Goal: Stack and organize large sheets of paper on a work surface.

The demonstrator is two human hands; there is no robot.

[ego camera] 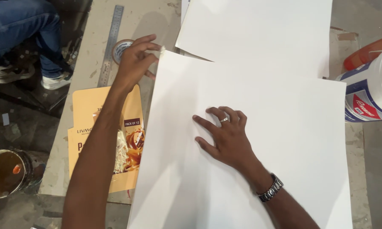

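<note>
A large white sheet (pixel 276 127) lies across the board in front of me. My right hand (pixel 225 135) rests flat on its middle, fingers spread, with a ring on one finger and a metal watch at the wrist. My left hand (pixel 136 59) reaches to the sheet's far left corner and pinches that corner between thumb and fingers. A second white sheet (pixel 259 29) lies beyond, partly under the near one.
A roll of tape (pixel 119 47) and a steel ruler (pixel 110 46) lie left of my left hand. A flattened orange printed carton (pixel 87 110) sits under my forearm. A white tub (pixel 369 89) stands at right, a tin (pixel 6 171) at lower left, another person's legs (pixel 21 29) at top left.
</note>
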